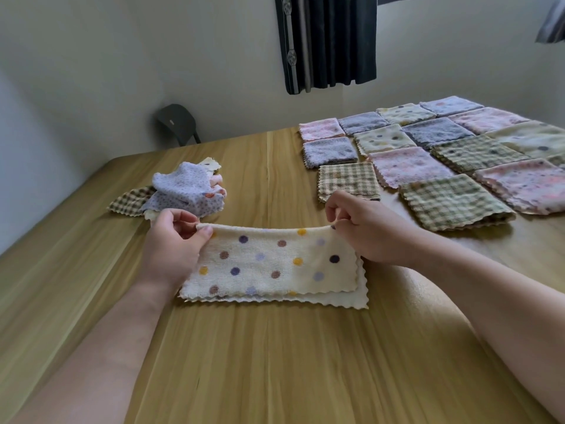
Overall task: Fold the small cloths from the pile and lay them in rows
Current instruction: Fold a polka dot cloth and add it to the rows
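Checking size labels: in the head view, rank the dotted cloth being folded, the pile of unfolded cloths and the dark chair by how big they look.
1. dotted cloth, largest, though nearest the camera.
2. pile of unfolded cloths.
3. dark chair, smallest; farthest away, partly hidden by the table.

- Table (pixel 275 362): light wood, grain running lengthwise; fills the view from 3 o'clock through 6 to 9 o'clock.
- Chair (pixel 175 120): dark grey, at 10 o'clock, beyond the far table edge, against the wall.
- Wall (pixel 122 56): plain, pale.
- Curtain (pixel 330 41): dark, pleated, hanging at 12 to 1 o'clock.
- Grey fabric (pixel 553 22): partly in view at 2 o'clock.
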Demonstrator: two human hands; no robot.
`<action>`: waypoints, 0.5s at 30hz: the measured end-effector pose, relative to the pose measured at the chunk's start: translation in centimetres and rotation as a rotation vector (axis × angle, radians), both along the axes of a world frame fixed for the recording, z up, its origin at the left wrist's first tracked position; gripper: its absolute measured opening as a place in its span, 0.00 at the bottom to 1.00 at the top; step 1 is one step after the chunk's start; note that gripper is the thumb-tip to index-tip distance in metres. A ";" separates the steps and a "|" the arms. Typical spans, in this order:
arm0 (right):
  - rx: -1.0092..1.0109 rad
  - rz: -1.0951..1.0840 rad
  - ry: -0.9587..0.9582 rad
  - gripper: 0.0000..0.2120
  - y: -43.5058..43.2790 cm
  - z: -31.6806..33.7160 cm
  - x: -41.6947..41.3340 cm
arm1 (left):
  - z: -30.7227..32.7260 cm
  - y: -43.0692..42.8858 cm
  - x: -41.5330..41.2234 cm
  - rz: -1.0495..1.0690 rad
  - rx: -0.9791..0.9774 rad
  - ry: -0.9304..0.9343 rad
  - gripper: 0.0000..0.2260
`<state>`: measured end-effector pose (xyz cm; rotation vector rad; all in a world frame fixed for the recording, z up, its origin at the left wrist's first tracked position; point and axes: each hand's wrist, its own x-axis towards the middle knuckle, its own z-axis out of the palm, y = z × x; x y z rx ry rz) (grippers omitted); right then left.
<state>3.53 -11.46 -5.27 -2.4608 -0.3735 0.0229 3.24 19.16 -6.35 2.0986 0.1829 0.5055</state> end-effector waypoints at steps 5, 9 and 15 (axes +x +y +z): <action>0.227 -0.016 0.106 0.17 -0.3 0.0 0.2 | 0.0 0.1 0.3 0.059 -0.096 -0.062 0.09; 0.294 -0.009 0.162 0.11 -0.4 0.2 0.0 | 0.1 0.1 0.2 0.036 -0.051 -0.126 0.08; 0.303 0.093 0.332 0.20 -1.1 0.7 -0.1 | 0.3 -0.3 -0.1 -0.012 -0.046 -0.179 0.14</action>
